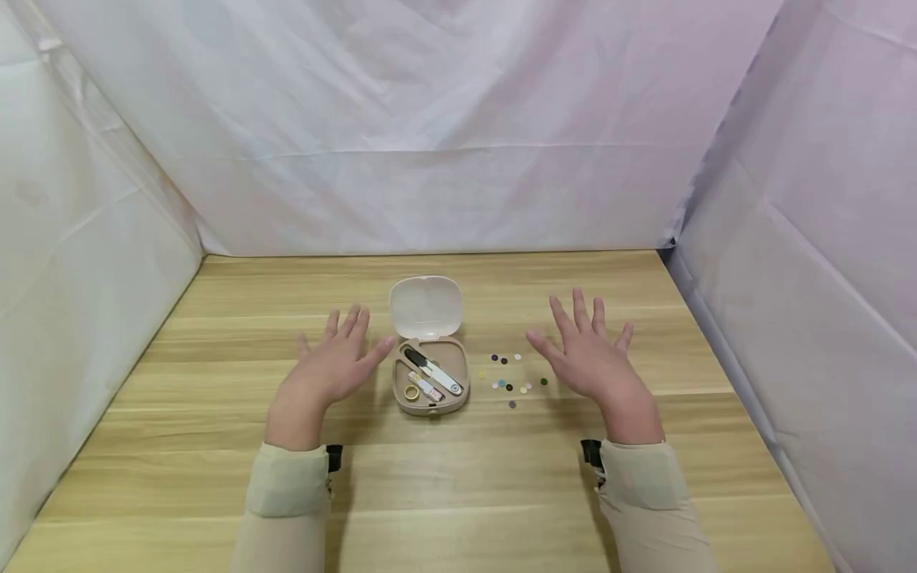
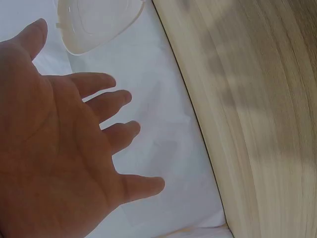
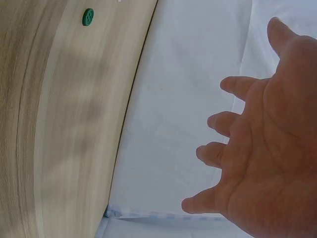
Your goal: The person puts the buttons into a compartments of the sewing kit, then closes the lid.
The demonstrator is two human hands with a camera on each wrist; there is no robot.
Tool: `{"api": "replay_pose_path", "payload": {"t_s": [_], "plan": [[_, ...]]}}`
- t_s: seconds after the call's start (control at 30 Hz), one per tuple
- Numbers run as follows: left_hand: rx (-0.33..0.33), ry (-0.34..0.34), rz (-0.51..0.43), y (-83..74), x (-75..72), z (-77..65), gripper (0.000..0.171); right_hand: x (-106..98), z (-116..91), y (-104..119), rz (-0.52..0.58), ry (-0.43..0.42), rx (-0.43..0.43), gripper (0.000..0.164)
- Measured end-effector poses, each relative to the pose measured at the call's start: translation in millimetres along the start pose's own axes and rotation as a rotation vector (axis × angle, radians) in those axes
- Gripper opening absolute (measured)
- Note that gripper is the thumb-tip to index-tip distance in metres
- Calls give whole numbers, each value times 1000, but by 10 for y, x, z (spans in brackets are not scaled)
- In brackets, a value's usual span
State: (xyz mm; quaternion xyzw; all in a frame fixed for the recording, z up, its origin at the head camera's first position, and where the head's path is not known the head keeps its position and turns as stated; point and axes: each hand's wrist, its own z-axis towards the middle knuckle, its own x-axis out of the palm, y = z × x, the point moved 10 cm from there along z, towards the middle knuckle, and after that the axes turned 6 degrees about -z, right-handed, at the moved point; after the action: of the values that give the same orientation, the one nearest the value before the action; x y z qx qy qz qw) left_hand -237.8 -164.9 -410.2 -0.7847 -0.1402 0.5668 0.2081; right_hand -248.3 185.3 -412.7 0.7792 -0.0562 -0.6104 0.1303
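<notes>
My left hand hovers over the table just left of a small beige case, fingers spread and holding nothing. The case stands with its lid raised at the back. Inside lie a black-and-white folding tool, a small patterned strip and a gold ring. Several small buttons of mixed colours lie scattered right of the case, among them a green button. My right hand hovers to the right of the buttons, also spread, its palm bare in the right wrist view.
The wood-grain table is bounded by white cloth at the back, the left and the right. A dark gap shows at its back right corner.
</notes>
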Motion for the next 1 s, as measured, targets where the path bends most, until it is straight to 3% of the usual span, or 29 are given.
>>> {"api": "replay_pose_path", "payload": {"t_s": [0.33, 0.63, 0.8, 0.9, 1.0], "plan": [[109, 38, -104, -100, 158, 87, 79, -138, 54, 46, -65, -23, -74, 91], [151, 125, -144, -125, 382, 64, 78, -180, 56, 169, -109, -33, -327, 76], [221, 139, -137, -184, 501, 60, 90, 17, 81, 129, -67, -2, -415, 41], [217, 136, -139, -165, 520, 62, 99, 124, 109, 86, 4, 27, -457, 15], [220, 147, -158, -151, 545, 69, 106, 208, 134, 19, 48, 63, -466, 1]]}}
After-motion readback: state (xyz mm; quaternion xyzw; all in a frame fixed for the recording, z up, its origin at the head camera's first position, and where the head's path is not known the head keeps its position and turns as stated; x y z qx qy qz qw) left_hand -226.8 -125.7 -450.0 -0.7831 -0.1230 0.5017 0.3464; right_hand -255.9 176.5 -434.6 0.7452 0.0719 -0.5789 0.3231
